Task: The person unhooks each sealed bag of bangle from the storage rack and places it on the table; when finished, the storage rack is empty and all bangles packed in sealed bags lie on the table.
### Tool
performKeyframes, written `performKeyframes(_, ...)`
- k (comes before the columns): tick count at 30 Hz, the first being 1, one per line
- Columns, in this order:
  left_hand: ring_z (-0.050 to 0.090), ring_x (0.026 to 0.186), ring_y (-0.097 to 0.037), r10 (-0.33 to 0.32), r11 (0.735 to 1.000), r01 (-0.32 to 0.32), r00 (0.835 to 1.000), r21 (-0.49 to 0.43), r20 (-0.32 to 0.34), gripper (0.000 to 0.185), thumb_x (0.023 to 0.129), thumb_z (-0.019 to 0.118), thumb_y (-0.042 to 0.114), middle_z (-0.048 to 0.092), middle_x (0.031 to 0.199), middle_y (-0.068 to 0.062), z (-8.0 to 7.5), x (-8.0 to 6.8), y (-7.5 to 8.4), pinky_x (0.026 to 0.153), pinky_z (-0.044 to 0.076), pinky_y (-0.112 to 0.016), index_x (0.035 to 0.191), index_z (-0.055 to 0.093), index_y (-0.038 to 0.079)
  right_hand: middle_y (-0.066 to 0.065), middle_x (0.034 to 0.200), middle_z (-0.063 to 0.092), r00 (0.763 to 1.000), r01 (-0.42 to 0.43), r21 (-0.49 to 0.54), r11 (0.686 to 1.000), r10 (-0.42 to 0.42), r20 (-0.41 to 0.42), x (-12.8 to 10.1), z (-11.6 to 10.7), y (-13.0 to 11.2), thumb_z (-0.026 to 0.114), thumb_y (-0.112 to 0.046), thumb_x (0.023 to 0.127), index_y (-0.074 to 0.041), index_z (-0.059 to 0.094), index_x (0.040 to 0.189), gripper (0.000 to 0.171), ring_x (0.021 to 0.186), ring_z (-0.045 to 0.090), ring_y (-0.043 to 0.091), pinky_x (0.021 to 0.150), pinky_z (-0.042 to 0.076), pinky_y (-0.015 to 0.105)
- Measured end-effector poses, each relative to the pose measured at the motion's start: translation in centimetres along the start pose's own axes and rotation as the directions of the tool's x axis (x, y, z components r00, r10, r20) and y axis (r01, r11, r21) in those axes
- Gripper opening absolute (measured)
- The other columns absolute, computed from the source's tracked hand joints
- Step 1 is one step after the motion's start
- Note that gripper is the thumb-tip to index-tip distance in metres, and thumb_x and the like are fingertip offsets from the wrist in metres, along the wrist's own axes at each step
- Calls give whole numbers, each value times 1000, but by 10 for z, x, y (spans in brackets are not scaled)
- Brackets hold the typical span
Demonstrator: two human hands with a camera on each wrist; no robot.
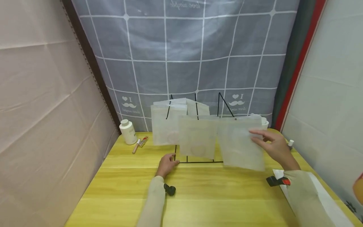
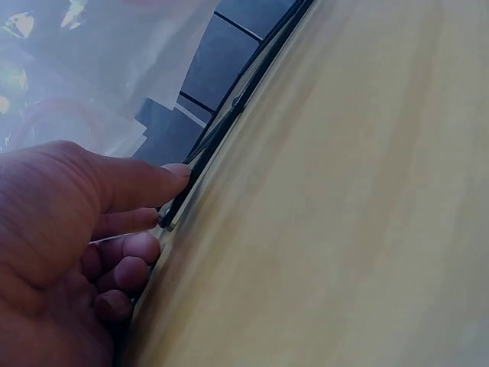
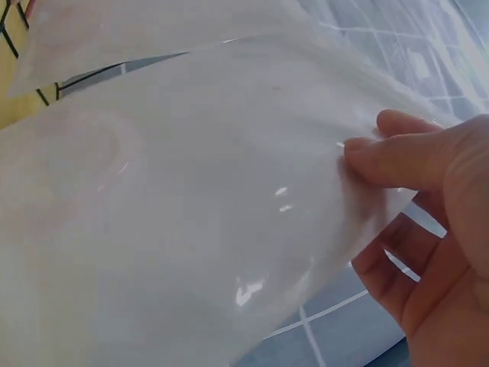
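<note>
A black wire rack (image 1: 201, 162) stands on the table, with frosted translucent bags hung from its hooks. My left hand (image 1: 166, 164) holds the front left corner of the rack's base; the left wrist view has the thumb on the black rod (image 2: 229, 115). My right hand (image 1: 273, 146) pinches the right edge of the rightmost bag (image 1: 241, 145) between thumb and fingers. This bag hangs at the front, its surface slightly bowed in the right wrist view. Beside it hangs a middle bag (image 1: 197, 138), and more bags (image 1: 165, 126) hang farther back on the left.
A white bottle (image 1: 128, 132) stands at the back left, near a white-capped pen-like stick (image 1: 136, 146) and a small clear-and-red item (image 1: 143, 141). White sheeting (image 1: 326, 195) lies under my right forearm. A white container (image 1: 264, 123) is partly hidden behind the right bag. A grey gridded curtain (image 1: 184, 75) hangs behind.
</note>
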State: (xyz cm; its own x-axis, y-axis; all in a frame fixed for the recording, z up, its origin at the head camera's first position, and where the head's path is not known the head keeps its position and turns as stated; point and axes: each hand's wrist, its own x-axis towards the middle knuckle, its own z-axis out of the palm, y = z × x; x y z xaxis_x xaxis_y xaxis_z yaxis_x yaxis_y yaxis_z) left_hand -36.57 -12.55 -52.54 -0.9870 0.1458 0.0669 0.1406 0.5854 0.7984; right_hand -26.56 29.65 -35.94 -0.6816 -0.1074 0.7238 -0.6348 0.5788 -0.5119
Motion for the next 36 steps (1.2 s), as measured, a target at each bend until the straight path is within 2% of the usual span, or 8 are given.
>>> performKeyframes(7,46,69,-18,-8,1000,8,1000,26,-11,51,94,72,20,58,86,-6,1,1,2,67,41,-36,140,59,1,-25,107,70,997,-2,-63,998,8,83,-22,-29,-5,80,10,77,-7,78,112,39,73,55,-2,60,41,13)
performKeyframes(11,51,77,-19,-5,999,6,1000,38,-25,51,94,72,21,62,96,-9,3,2,3,73,46,-40,139,59,1,-15,95,73,948,-217,45,975,200,248,-43,-56,-11,75,4,86,-7,75,118,34,66,53,3,54,44,23)
performKeyframes(13,51,78,-19,-11,999,12,999,37,-30,51,94,72,21,62,96,-9,3,1,4,73,46,-40,139,59,1,-7,93,74,878,-377,148,914,303,370,-54,-68,-5,70,2,91,-10,74,122,33,69,59,4,56,50,26)
performKeyframes(18,46,68,-18,-29,999,30,999,24,-29,51,95,72,20,57,82,-6,2,2,4,67,40,-36,140,58,1,-2,106,76,552,-780,181,599,522,650,-83,-76,36,63,-12,100,-31,75,121,31,88,71,14,74,59,36)
performKeyframes(20,45,68,-17,-27,999,28,999,21,-29,51,95,71,20,55,80,-5,2,3,4,67,40,-36,140,58,0,2,115,74,470,-819,81,568,583,663,-94,-73,55,66,-19,99,-26,73,125,28,94,70,13,78,58,36)
performKeyframes(25,45,69,-18,-26,1000,27,999,8,-20,51,95,71,19,56,83,-6,2,3,4,69,40,-37,140,58,0,26,136,59,465,-729,-167,664,660,590,-111,-65,87,72,-28,94,3,60,135,53,116,63,26,88,55,42)
performKeyframes(31,39,59,-17,-18,1000,18,1000,-10,-9,50,95,71,18,51,72,-4,1,3,4,60,36,-34,140,58,0,30,135,57,429,-713,-286,641,720,545,-117,-51,108,76,-32,91,2,65,130,53,118,57,41,89,54,48)
performKeyframes(36,37,55,-16,0,1000,0,1000,-8,-11,50,95,70,18,47,66,-3,2,1,4,57,34,-33,140,57,-1,25,126,65,507,-641,-274,716,664,549,-125,-46,120,77,-27,89,3,68,124,47,101,61,21,77,55,33)
